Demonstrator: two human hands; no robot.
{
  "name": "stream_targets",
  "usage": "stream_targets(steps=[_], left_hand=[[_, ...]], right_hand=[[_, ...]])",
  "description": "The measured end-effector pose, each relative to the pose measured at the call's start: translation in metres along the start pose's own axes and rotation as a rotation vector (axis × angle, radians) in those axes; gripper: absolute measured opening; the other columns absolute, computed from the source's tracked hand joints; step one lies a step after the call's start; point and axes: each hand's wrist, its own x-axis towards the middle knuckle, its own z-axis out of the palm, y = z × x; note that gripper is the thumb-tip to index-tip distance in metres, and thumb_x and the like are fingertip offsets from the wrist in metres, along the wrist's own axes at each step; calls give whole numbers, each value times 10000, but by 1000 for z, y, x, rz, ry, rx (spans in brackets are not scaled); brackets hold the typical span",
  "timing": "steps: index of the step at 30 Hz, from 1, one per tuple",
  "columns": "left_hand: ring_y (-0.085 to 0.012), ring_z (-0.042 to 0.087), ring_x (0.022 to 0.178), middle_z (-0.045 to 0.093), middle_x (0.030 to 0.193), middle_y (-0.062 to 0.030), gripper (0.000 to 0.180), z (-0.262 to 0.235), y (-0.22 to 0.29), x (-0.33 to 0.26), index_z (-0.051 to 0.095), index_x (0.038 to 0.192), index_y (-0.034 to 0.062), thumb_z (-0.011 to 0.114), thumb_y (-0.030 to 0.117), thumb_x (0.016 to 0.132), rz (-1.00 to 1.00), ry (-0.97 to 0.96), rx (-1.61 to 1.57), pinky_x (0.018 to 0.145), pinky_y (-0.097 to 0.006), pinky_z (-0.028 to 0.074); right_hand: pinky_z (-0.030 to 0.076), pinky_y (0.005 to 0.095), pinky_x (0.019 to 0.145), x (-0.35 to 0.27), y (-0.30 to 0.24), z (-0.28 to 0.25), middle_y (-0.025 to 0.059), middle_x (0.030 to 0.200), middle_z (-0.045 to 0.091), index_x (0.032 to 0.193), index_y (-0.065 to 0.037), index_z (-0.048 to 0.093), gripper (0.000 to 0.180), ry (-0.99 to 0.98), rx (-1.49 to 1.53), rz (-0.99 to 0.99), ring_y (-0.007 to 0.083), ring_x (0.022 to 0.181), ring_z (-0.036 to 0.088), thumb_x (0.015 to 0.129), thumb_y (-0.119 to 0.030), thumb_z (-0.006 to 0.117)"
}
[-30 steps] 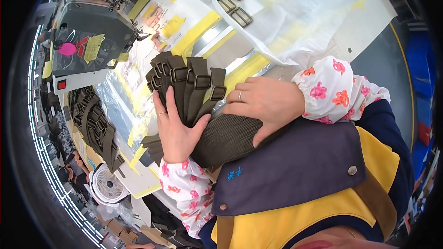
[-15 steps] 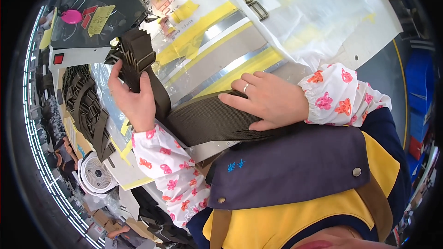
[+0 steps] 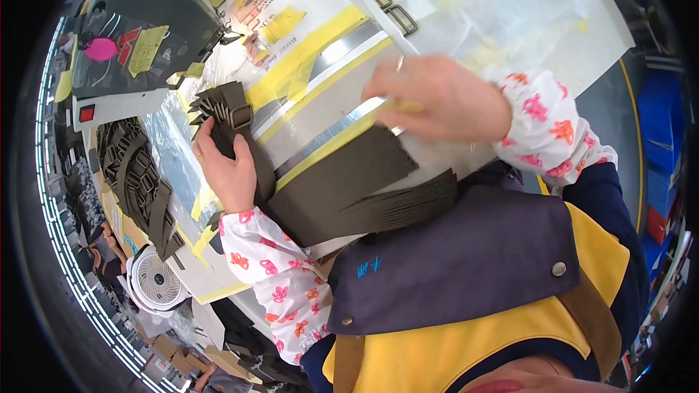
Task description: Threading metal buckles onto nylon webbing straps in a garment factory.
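A thick stack of dark olive webbing straps lies across the near table edge, its right ends fanned into two groups. At the left the straps are folded upward into a bunch, where a rectangular metal buckle shows. My left hand is closed round this bunch, thumb on one side and fingers on the other. Apart from the straps, my right hand hangs over the table, to the right of the yellow tape strips. Motion smears its bent fingers, so whether it holds anything cannot be made out.
Loose rectangular metal buckles lie on white plastic sheeting at the far side. A heap of straps with buckles sits at the left, below a dark grey machine. A white fan stands beyond the table's left edge.
My right hand has lifted off the straps and moved up and right; their ends now show, spread apart. My left hand and the bunch have shifted slightly down and right.
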Motion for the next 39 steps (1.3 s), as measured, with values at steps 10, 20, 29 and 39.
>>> stream_targets(steps=[10,20,29,39], left_hand=[[-309,560,889,579,967,-146,254,-10,93,-31,554,1027,22,586,110,791,363,-332,-249,782,-348,445],[-203,515,586,541,651,-128,228,5,76,-5,570,817,-34,590,193,818,142,-777,-452,573,-295,419],[-63,428,589,480,584,-61,230,15,62,-2,591,897,-24,562,201,855,96,-802,-648,542,-234,382],[-322,571,654,589,751,-174,126,7,69,-8,557,920,-5,486,82,864,189,-235,-429,603,-304,446]], right_hand=[[452,387,640,12,84,-15,122,823,526,879,-18,523,242,95,-552,159,300,732,557,749,-200,615],[453,414,608,32,72,-25,141,714,562,776,13,520,155,-43,-641,342,336,677,563,690,-117,514],[426,272,503,14,75,-61,62,615,554,726,-13,541,190,168,-57,505,131,536,532,755,-170,644],[433,191,519,29,19,-33,64,780,611,895,0,513,153,-62,777,689,72,586,540,855,-142,550]])
